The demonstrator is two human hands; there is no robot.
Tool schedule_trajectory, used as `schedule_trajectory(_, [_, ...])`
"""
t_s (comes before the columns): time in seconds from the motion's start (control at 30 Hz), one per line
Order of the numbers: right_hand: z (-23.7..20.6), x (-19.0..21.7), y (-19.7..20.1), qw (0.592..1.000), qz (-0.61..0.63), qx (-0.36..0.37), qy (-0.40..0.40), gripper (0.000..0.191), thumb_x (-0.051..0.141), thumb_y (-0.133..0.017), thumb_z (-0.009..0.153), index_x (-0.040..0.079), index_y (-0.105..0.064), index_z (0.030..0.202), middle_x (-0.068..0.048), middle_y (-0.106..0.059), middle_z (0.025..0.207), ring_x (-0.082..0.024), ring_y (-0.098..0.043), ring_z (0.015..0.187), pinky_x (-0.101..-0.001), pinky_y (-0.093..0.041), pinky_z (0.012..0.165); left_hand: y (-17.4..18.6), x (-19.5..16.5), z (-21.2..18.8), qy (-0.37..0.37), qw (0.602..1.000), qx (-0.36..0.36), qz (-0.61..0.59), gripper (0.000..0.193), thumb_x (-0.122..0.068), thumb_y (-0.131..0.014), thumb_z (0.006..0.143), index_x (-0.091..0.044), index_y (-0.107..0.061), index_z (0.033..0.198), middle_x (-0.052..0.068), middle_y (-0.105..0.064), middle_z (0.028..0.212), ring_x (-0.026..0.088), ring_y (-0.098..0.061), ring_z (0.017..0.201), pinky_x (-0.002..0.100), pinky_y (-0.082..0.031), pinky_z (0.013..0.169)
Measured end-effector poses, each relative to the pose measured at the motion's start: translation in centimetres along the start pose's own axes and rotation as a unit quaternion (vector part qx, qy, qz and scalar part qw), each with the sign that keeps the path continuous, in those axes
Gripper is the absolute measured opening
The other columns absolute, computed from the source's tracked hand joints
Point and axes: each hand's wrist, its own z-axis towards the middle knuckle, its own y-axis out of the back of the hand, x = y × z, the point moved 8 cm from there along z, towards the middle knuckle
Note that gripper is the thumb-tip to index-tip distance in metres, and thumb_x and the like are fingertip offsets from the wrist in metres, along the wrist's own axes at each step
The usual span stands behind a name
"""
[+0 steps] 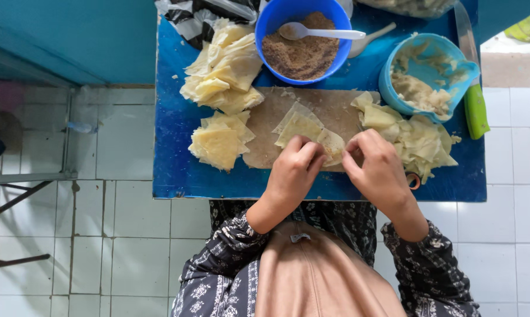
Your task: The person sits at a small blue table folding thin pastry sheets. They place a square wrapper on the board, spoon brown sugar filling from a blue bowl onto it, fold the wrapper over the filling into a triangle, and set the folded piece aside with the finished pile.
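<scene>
Both hands at near tabletop point(177, 176) edge: left hand point(293, 173) and right hand point(377, 170) fingers pinch the pale wrapper point(303, 126), lying just ahead, left nearer.

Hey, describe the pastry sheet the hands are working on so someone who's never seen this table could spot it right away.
Start at the blue table and find the brown board at its middle. The pastry sheet lies on that board, just below the blue bowl of brown filling, with the left hand and right hand pinching its near edge. Unlike the stacked piles around it, it lies alone on the board.
</scene>
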Motion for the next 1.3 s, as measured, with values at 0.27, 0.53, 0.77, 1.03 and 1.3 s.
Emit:
schedule_trajectory(0.27, [-0.3, 0.1, -0.8, 0.975, 0.220, -0.005, 0.007, 0.020, 0.002, -0.063, 0.095, 0.004, -0.063, 0.115, -0.002, -0.071, 0.095, -0.009, -0.069, 0.087, -0.0267, -0.054, 0.077, 0.0, 0.2, -0.1, 0.025, 1.000, 0.007, -0.008, 0.025, -0.005, -0.072, 0.092, -0.007, -0.059, 0.112, 0.012, -0.060, 0.108, 0.029, -0.069, 0.087, 0.040, -0.056, 0.075])
schedule_trajectory(0.53, [0.3, 0.6, -0.9, 0.991, 0.090, 0.019, 0.096, 0.017, -0.002, -0.073, 0.086, 0.002, -0.069, 0.102, -0.011, -0.064, 0.099, -0.027, -0.064, 0.096, -0.0356, -0.052, 0.079, 0.4, -1.0, -0.1, -0.058, 0.998, -0.005, 0.026, 0.037, -0.001, -0.071, 0.090, -0.011, -0.062, 0.124, 0.012, -0.054, 0.125, 0.028, -0.068, 0.096, 0.038, -0.057, 0.076])
schedule_trajectory(0.77, [-1.0, 2.1, 0.1, 0.983, -0.066, -0.010, 0.173, 0.015, 0.005, -0.076, 0.085, 0.007, -0.074, 0.099, -0.009, -0.064, 0.100, -0.029, -0.061, 0.100, -0.0415, -0.046, 0.087, -0.4, -1.4, -0.6, -0.083, 0.990, 0.030, 0.111, 0.021, -0.001, -0.069, 0.090, -0.007, -0.067, 0.110, 0.009, -0.059, 0.122, 0.025, -0.067, 0.097, 0.037, -0.058, 0.081])
schedule_trajectory(1.03, [-1.9, 3.0, 0.2, 0.958, -0.118, -0.045, 0.256, 0.012, 0.005, -0.076, 0.086, 0.005, -0.072, 0.097, -0.007, -0.065, 0.101, -0.029, -0.061, 0.099, -0.0439, -0.046, 0.087, 0.4, -3.1, -1.2, -0.172, 0.970, 0.038, 0.169, 0.027, -0.014, -0.073, 0.089, -0.001, -0.067, 0.111, 0.012, -0.061, 0.114, 0.028, -0.064, 0.100, 0.038, -0.054, 0.083])
schedule_trajectory(1.3, [-0.2, 0.9, -0.6, 0.989, 0.005, -0.060, 0.134, 0.011, 0.007, -0.076, 0.086, 0.004, -0.067, 0.092, -0.012, -0.062, 0.099, -0.034, -0.058, 0.098, -0.0432, -0.045, 0.086, -0.4, -1.4, 0.5, -0.098, 0.985, 0.026, 0.142, 0.011, -0.015, -0.072, 0.095, -0.008, -0.064, 0.099, 0.009, -0.063, 0.095, 0.030, -0.065, 0.090, 0.040, -0.054, 0.080])
